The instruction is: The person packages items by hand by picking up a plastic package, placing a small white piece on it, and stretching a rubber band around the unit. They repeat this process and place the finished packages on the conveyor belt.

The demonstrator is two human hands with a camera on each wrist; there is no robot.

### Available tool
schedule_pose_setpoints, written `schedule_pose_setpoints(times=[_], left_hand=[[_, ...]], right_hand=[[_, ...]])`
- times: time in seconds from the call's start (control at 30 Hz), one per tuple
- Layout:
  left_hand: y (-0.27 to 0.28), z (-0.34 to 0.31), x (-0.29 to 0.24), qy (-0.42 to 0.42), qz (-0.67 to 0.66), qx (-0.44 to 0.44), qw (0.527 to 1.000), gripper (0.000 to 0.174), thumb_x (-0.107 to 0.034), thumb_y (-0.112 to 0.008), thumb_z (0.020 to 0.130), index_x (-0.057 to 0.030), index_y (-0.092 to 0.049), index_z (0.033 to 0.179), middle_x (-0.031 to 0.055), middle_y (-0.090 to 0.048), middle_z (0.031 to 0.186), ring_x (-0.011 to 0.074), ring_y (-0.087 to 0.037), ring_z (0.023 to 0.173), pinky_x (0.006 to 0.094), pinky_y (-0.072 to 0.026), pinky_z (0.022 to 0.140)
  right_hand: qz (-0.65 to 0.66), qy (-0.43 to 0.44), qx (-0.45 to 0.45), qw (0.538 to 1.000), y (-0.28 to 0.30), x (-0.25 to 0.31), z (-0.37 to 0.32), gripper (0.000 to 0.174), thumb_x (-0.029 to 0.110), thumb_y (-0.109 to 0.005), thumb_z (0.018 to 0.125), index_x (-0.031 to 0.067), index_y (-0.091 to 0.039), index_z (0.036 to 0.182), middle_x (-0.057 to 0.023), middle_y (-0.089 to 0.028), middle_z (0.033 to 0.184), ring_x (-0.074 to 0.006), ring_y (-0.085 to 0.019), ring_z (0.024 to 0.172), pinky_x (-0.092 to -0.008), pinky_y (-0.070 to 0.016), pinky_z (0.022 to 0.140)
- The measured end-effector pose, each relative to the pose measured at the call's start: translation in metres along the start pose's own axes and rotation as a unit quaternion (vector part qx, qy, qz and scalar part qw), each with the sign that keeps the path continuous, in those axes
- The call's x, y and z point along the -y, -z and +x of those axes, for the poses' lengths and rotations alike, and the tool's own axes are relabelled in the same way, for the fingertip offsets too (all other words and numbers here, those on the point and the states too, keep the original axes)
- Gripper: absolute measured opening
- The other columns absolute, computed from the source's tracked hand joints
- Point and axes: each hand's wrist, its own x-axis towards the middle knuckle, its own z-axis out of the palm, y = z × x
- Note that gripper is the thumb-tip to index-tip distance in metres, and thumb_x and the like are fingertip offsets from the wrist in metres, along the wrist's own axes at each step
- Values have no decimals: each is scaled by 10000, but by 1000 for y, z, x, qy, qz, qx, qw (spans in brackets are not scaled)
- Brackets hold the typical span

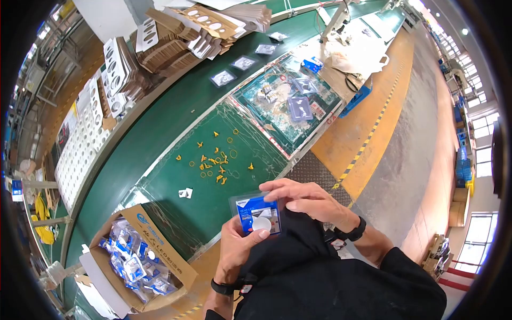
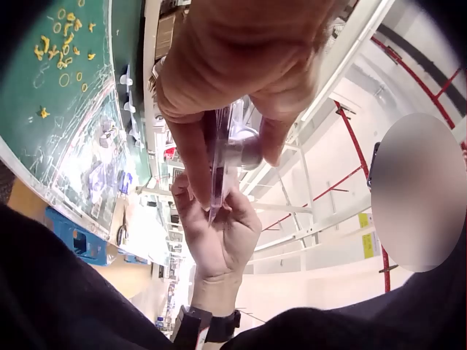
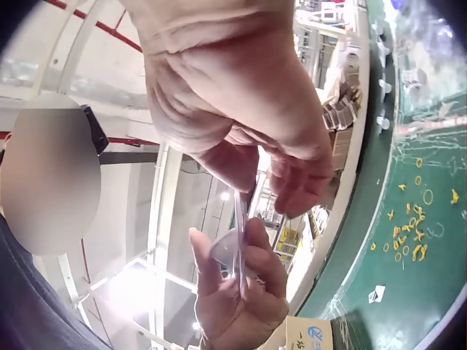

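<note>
My left hand point(image 1: 237, 245) grips a clear blister pack point(image 1: 269, 207) by its lower edge, thumb on the front. Inside the pack sit a blue printed card point(image 1: 250, 207) and a white round piece point(image 1: 261, 224), which bulges out from the front. The left wrist view shows the pack point(image 2: 217, 160) edge-on between the left thumb and fingers. At the pack's upper right edge is my right hand point(image 1: 314, 202), its fingers loosely extended. In the right wrist view the right thumb point(image 3: 244, 171) lies against the pack's edge, while the other fingers stand a little apart from it.
Yellow clips and rings point(image 1: 216, 160) lie scattered on the green table point(image 1: 176, 165). An open carton point(image 1: 181, 272) of blue-carded packs stands at lower left. Several clear packs point(image 1: 244, 63) line the green belt behind. Cardboard stacks point(image 1: 165, 42) stand beyond, and a cluttered board point(image 1: 272, 128) lies at right.
</note>
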Motion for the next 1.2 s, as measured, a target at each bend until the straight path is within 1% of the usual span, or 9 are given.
schedule_pose_setpoints(times=[0.1, 0.13, 0.27, 0.5, 0.57, 0.63, 0.77, 0.93, 1.2], left_hand=[[3, 6, 7, 12, 25, -30, 999, 476, -152, -887, 794, 23, -656, 1171, 82, -732, 1042, 166, -699, 970, 334, -577, 893], [1, 8, 10, 14, 51, -45, 998, 474, -151, -888, 792, 20, -657, 1169, 77, -732, 1039, 163, -698, 968, 326, -569, 901], [-2, 18, 15, -17, 41, -101, 994, 495, -107, -872, 795, 14, -631, 1210, 73, -712, 1097, 153, -684, 986, 311, -546, 921], [6, 19, 54, -26, 41, -325, 945, 456, -66, -841, 781, 15, -634, 1180, 85, -710, 1077, 165, -698, 934, 312, -569, 865], [8, 14, 71, -39, 17, -382, 923, 434, -52, -835, 779, 20, -641, 1161, 84, -712, 1065, 162, -695, 922, 316, -573, 856], [10, 14, 84, -50, -26, -438, 897, 428, -42, -849, 765, 25, -651, 1139, 74, -713, 1053, 147, -685, 905, 310, -568, 852], [-5, 24, 92, -83, -67, -487, 867, 418, -59, -857, 762, 16, -655, 1121, 81, -713, 1047, 154, -685, 910, 319, -564, 866], [-15, 41, 94, -57, -15, -502, 863, 424, -70, -859, 770, 18, -648, 1127, 76, -718, 1036, 153, -684, 922, 317, -554, 863], [-26, 52, 84, -28, -17, -515, 857, 393, -47, -861, 778, 13, -655, 1107, 71, -727, 1029, 135, -683, 906, 291, -542, 850]], right_hand=[[34, -36, -85, 995, -7, -20, 6, 387, 23, -674, 945, 26, -595, 1324, -103, -637, 1272, -114, -615, 1072, -285, -514, 889], [-50, -51, -112, 991, -9, -22, 11, 454, 47, -722, 933, 37, -556, 1356, -54, -699, 1087, -74, -625, 924, -246, -523, 801], [-105, -64, -112, 986, 1, -47, 39, 425, 69, -711, 942, 28, -561, 1338, -62, -699, 1024, -70, -609, 879, -253, -525, 778], [-73, -207, 127, 967, 54, -82, 99, 362, 190, -654, 1010, 7, -602, 1318, -23, -694, 982, -71, -626, 878, -261, -530, 783], [-120, -229, 120, 959, 87, -108, 113, 303, 205, -626, 1026, -6, -659, 1241, -40, -720, 979, -90, -655, 864, -279, -543, 762], [-308, -113, 62, 943, 136, -148, 129, 247, 248, -666, 981, 29, -716, 1083, -114, -726, 849, -187, -700, 729, -327, -542, 664], [-454, -58, -17, 889, 190, -145, 172, 171, 173, -637, 939, 39, -714, 1011, -160, -700, 794, -334, -683, 708, -388, -531, 643], [-531, 123, -18, 838, 203, -166, 240, 136, 154, -639, 932, 48, -723, 951, -136, -709, 901, -358, -676, 790, -448, -538, 694], [-519, 89, 81, 846, 177, -180, 260, 119, 137, -661, 907, 27, -702, 887, -132, -668, 872, -346, -661, 839, -444, -537, 746]])
